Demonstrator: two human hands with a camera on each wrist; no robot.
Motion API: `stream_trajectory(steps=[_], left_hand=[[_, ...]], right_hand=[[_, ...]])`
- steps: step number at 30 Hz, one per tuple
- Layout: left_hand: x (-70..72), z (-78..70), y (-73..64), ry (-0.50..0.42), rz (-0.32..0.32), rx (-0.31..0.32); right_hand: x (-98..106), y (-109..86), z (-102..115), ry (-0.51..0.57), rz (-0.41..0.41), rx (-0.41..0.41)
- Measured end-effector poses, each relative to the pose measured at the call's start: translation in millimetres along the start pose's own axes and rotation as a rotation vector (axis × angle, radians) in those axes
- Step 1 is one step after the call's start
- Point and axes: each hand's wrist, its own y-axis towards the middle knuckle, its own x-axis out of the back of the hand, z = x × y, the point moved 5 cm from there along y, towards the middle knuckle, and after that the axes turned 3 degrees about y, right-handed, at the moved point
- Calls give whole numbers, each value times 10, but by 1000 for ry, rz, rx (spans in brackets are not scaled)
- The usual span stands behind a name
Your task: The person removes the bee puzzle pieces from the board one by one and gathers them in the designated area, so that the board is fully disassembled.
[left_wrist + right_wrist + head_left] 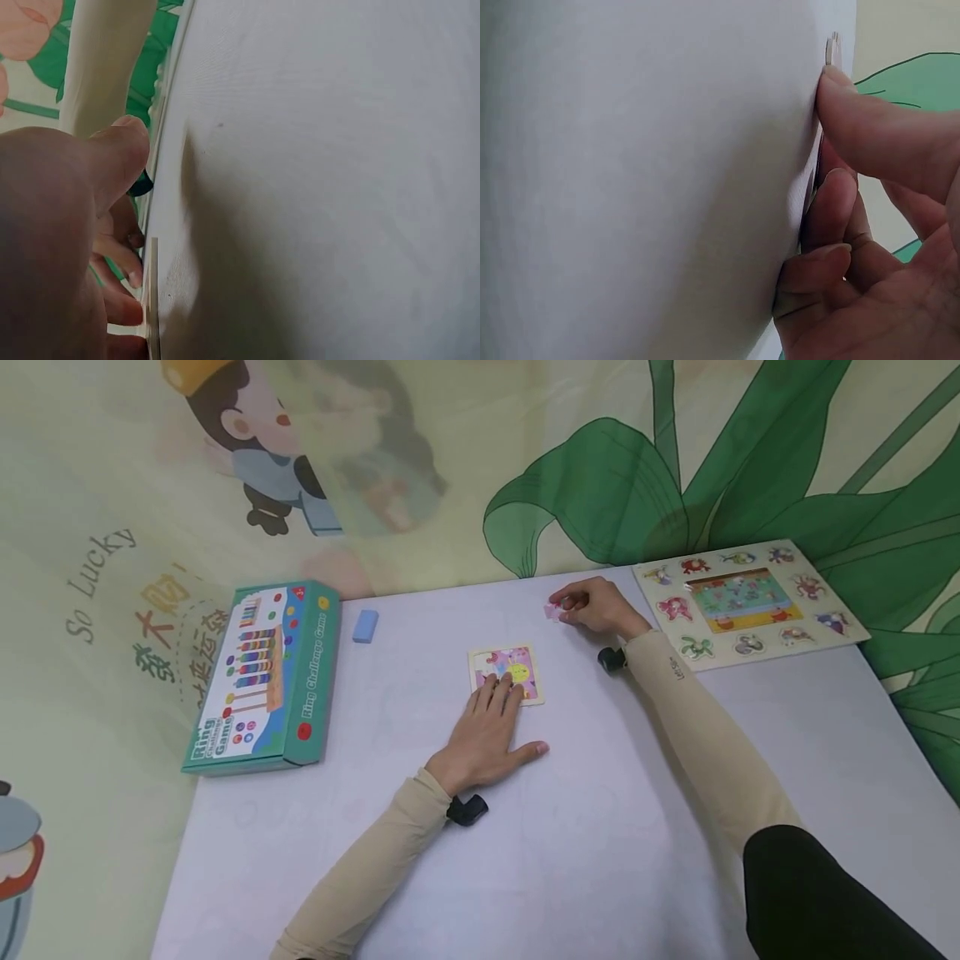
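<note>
A small square jigsaw puzzle (528, 670) in pink, with a yellow figure and a pale frame, lies flat mid-table. My left hand (483, 739) rests its straight fingertips on its near part and hides some of the picture. In the left wrist view, the board's thin edge (154, 300) shows beside the fingers. Farther back and to the right, my right hand (596, 606) pinches a small pink puzzle piece (552, 612) at the tabletop. The right wrist view shows the thumb on the piece (834, 51), with the other fingers curled close to the cloth.
A green Ring Challenge Game box (306, 685) lies at the left, with a blue block (365, 627) next to it. At the back right is a board of sea-creature pieces (720, 652). A printed curtain (450, 527) borders the white table (600, 843).
</note>
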Motion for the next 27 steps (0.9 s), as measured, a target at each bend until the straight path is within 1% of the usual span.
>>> stream_trajectory(steps=[5, 8, 10, 13, 15, 17, 21, 24, 27], left_hand=[[5, 0, 26, 1, -13, -7], [9, -4, 23, -5, -9, -9], [13, -1, 17, -9, -6, -6], [18, 6, 12, -11, -6, -2], [16, 6, 16, -12, -3, 1], [12, 8, 27, -4, 2, 1], [-4, 9, 38, 5, 8, -4], [1, 7, 33, 5, 6, -4], [19, 4, 22, 7, 8, -1]], right_hand=[[13, -49, 74, 24, -35, 16], [-45, -99, 222, 17, -27, 75], [-136, -131, 361, 1, 19, 128], [-332, -184, 558, -10, 129, 195], [-464, -212, 636, -13, 199, 229], [-570, -232, 693, -11, 244, 260], [-695, -262, 771, -17, 276, 320], [-746, -275, 811, -29, 286, 326], [-783, -279, 849, -57, 293, 314]])
